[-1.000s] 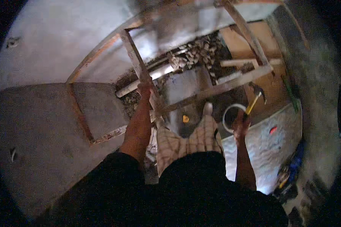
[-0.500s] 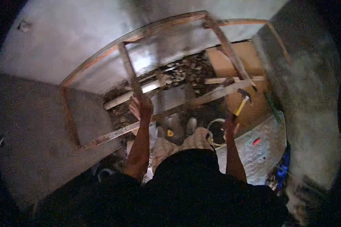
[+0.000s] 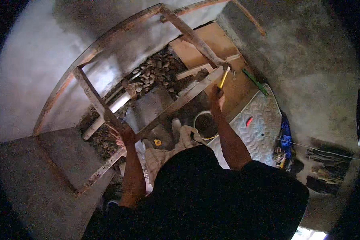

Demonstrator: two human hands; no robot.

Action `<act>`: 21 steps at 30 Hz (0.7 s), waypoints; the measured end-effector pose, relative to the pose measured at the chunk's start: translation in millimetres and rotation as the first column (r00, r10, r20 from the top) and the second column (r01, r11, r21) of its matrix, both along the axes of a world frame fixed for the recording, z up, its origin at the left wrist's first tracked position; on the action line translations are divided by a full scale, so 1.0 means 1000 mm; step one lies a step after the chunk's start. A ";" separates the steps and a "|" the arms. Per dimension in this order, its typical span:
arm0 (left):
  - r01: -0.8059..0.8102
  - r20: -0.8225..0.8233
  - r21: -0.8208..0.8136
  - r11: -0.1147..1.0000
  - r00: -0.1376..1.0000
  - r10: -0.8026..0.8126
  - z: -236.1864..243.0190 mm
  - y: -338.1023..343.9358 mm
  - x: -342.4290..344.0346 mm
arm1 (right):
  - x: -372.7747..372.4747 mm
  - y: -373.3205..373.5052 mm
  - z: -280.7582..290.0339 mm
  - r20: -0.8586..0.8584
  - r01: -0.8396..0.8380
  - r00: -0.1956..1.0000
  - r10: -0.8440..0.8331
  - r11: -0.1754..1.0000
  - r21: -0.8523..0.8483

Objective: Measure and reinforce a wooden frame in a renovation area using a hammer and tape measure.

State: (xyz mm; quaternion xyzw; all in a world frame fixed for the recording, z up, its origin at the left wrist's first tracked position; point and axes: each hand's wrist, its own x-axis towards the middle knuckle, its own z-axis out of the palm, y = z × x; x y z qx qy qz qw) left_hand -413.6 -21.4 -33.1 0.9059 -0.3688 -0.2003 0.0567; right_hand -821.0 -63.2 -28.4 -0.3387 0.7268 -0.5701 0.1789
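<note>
Here, looking down from my head, my left hand [image 3: 122, 134] is curled tight round a wooden frame [image 3: 108, 116] (a rough, rusty-looking one), while my right hand [image 3: 217, 96] is fisted on a yellow-handled hammer [image 3: 224, 78] at the frame's far joint.

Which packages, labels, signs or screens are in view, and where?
None that can be made out.
Nearest candidate: small red patch on the white quilted mat, right of the right hand; too small to tell whether it is a label.
</note>
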 end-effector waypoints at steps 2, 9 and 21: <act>0.074 0.152 -0.033 0.997 0.986 -0.068 -0.029 -0.012 0.012 | -0.014 -0.030 0.009 0.000 -0.013 1.000 0.013 0.995 0.097; 0.180 0.422 -0.176 0.968 0.902 -0.091 -0.036 -0.001 0.010 | -0.020 -0.104 0.029 -0.492 0.054 0.868 0.075 0.968 0.244; 0.153 0.018 0.136 0.979 0.988 -0.156 -0.033 -0.010 -0.018 | -0.028 -0.127 -0.003 -0.095 -0.408 0.887 0.451 0.865 0.293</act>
